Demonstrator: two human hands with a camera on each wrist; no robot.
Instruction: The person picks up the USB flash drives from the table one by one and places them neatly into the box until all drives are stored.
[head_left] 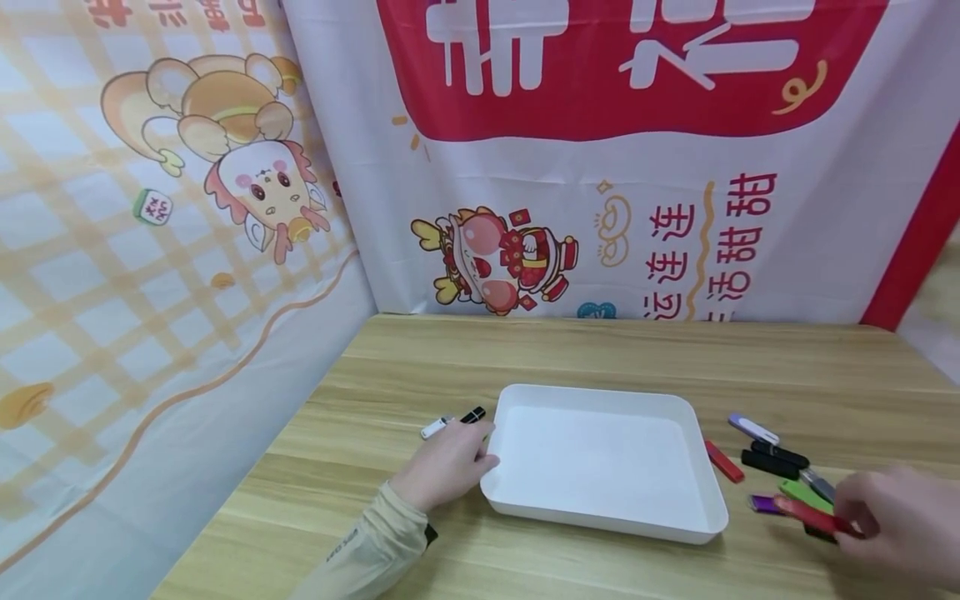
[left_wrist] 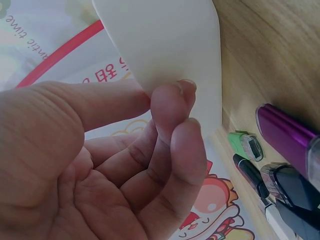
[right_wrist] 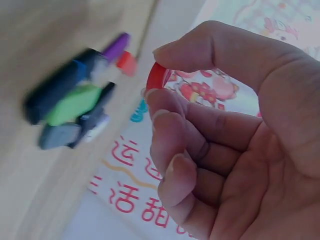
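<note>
A shallow white tray point(head_left: 592, 518) stands in the middle of the table, nothing in it. My left hand point(head_left: 446, 462) pinches the tray's left rim between thumb and fingers, as the left wrist view shows of that hand point(left_wrist: 145, 155) too. At the right, my right hand point(head_left: 900, 521), blurred, holds a red USB flash drive point(head_left: 813, 514) above a loose cluster of drives. The right wrist view shows the red drive point(right_wrist: 157, 77) end-on between thumb and fingertip. Below it lie a green drive point(head_left: 804, 493), a purple drive point(head_left: 765, 504) and black drives point(head_left: 772, 461).
Another red drive point(head_left: 724, 462) lies close to the tray's right wall, with a white and lilac drive point(head_left: 752, 428) behind it. Left of the tray, near my left hand, are a white drive point(head_left: 433, 427) and a black drive point(head_left: 474, 414). Printed cloth point(head_left: 360, 167) hangs behind the table.
</note>
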